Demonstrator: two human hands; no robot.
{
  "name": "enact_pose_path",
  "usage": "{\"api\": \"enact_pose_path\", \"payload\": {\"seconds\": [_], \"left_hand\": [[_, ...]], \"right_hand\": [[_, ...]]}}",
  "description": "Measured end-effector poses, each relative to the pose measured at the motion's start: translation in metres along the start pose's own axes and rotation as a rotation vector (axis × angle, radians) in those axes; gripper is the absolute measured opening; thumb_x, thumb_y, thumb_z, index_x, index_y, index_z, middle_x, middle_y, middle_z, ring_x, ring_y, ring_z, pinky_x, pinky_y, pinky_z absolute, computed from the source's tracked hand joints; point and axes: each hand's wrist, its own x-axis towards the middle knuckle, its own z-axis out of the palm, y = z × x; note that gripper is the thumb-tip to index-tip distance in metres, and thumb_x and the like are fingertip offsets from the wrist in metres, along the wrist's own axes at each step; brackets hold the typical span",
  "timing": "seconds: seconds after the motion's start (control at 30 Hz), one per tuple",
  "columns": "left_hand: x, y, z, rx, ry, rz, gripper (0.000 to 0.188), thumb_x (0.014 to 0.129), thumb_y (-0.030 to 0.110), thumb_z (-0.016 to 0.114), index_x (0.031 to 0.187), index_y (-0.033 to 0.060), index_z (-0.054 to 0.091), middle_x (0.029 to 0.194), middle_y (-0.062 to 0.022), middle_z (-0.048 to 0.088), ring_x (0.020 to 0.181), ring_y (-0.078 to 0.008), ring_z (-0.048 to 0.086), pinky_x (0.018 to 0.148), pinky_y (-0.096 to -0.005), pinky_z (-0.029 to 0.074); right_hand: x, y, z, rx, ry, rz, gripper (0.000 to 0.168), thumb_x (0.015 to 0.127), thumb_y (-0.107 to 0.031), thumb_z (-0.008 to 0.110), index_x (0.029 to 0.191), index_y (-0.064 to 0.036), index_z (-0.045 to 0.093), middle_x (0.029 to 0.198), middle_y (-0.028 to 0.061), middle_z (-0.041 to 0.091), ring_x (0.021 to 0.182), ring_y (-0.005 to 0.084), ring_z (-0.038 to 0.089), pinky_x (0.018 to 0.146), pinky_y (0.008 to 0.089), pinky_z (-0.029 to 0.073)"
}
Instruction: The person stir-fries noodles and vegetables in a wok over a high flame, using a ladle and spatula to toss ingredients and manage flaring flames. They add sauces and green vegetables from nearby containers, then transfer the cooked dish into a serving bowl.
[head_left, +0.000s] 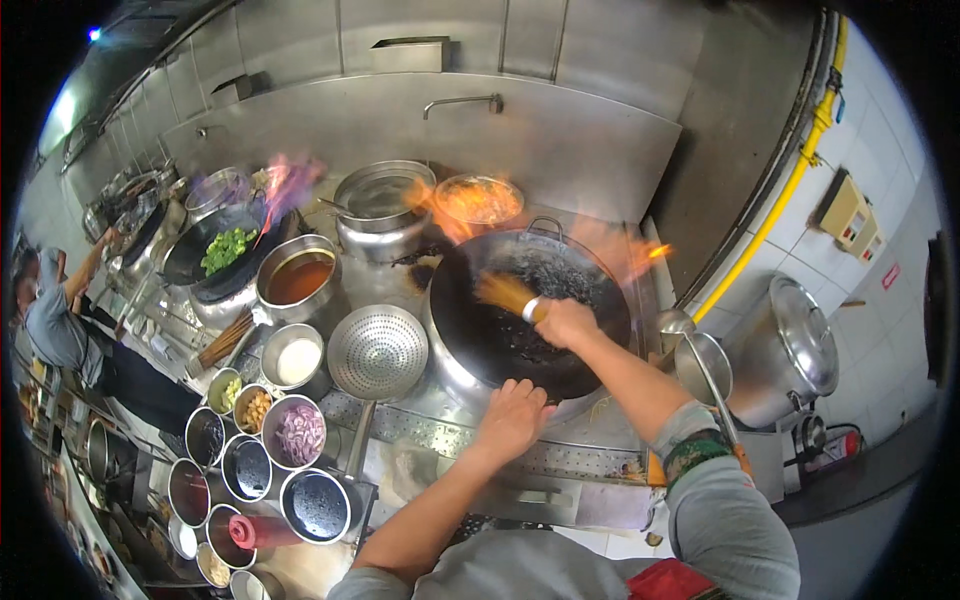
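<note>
My right hand (568, 323) grips a bamboo wok brush (510, 292) by its metal-banded end, with the bristles inside a large dark wok (480, 330). Dark liquid with some foam lies in the wok. At the wok's near rim is my left hand (517, 411), its fingers curled on the edge; what they hold there is partly hidden. Flames rise behind the wok and at its right side. A perforated metal strainer (378, 351) rests just left of the wok, its handle pointing towards me.
Pots stand to the left, one with reddish-brown liquid (300, 276). Nearer are several metal seasoning containers, one of sliced onion (300, 435). A second wok (187, 255) holds green vegetables. A co-worker (67, 330) stands far left. A ladle (709, 367) and lidded stockpot (780, 352) are right.
</note>
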Motion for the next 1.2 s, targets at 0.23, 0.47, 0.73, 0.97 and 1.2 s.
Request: {"api": "enact_pose_path", "payload": {"seconds": [0.23, 0.47, 0.73, 0.97, 1.2], "left_hand": [[0.004, -0.001, -0.003, 0.072, -0.039, 0.005, 0.02, 0.09, 0.025, 0.069, 0.089, 0.0056, 0.064, 0.091, -0.0125, 0.059, 0.09, -0.0344, 0.057, 0.077, -0.0478, 0.043], [0.028, -0.005, -0.007, 0.363, -0.259, 0.065, 0.039, 0.093, 0.044, 0.062, 0.078, 0.0096, 0.072, 0.076, -0.009, 0.066, 0.08, -0.032, 0.066, 0.078, -0.0469, 0.047], [0.019, -0.013, 0.019, 0.306, -0.071, 0.149, 0.033, 0.088, 0.038, 0.071, 0.073, 0.0087, 0.068, 0.072, -0.0103, 0.066, 0.073, -0.0287, 0.069, 0.067, -0.0411, 0.055], [0.022, -0.025, -0.049, 0.26, 0.121, 0.178, 0.039, 0.08, 0.037, 0.081, 0.065, 0.0093, 0.059, 0.069, -0.0127, 0.061, 0.065, -0.0334, 0.064, 0.059, -0.0458, 0.05], [0.106, -0.037, -0.12, -0.072, 0.321, -0.095, 0.047, 0.081, 0.036, 0.085, 0.067, -0.0017, 0.061, 0.055, -0.0108, 0.05, 0.053, -0.0183, 0.04, 0.051, -0.0387, 0.039]], "right_hand": [[-0.006, 0.064, -0.02, -0.17, -0.032, 0.028, 0.027, 0.089, -0.027, 0.063, 0.109, -0.014, 0.076, 0.106, 0.0151, 0.075, 0.098, 0.0334, 0.073, 0.085, 0.0459, 0.057], [-0.032, 0.04, -0.029, 0.025, -0.314, -0.266, 0.039, 0.082, -0.039, 0.065, 0.111, -0.014, 0.075, 0.105, 0.0168, 0.074, 0.096, 0.0367, 0.072, 0.085, 0.0469, 0.056], [-0.06, 0.155, -0.082, -0.095, 0.319, 0.239, 0.032, 0.085, -0.024, 0.065, 0.111, -0.005, 0.07, 0.1, 0.0197, 0.074, 0.097, 0.0398, 0.071, 0.082, 0.0492, 0.057], [-0.223, 0.138, -0.06, 0.994, 0.256, 0.445, 0.058, 0.092, -0.024, 0.065, 0.144, -0.004, 0.051, 0.109, 0.0176, 0.067, 0.098, 0.0235, 0.066, 0.087, 0.0361, 0.052], [-0.271, 0.119, 0.018, 0.557, 0.028, 0.524, 0.043, 0.087, -0.029, 0.062, 0.124, -0.007, 0.063, 0.123, 0.0237, 0.066, 0.115, 0.0381, 0.063, 0.095, 0.0458, 0.049]]}}
